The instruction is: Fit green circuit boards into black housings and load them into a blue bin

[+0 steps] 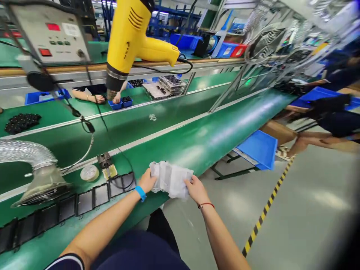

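A bundle of white, translucent packets (176, 180), which look like thin plastic bags, is spread between my two hands above the front edge of the green bench. My left hand (146, 181), with a blue wristband, is closed on the bundle's left end. At its right end my right hand (197, 190) pinches the bag there between thumb and fingers. What lies inside the bags cannot be made out. To the left of my left hand runs a row of flat, dark-framed rectangular panels (85, 202) on the bench.
A yellow heat gun (128, 41) hangs overhead. An extraction hood (42, 183), a tape roll (89, 173) and a small soldering stand (104, 160) occupy the left bench. A blue bin (261, 150) stands at right. Another person's hands (98, 99) work across the bench; more people sit at right.
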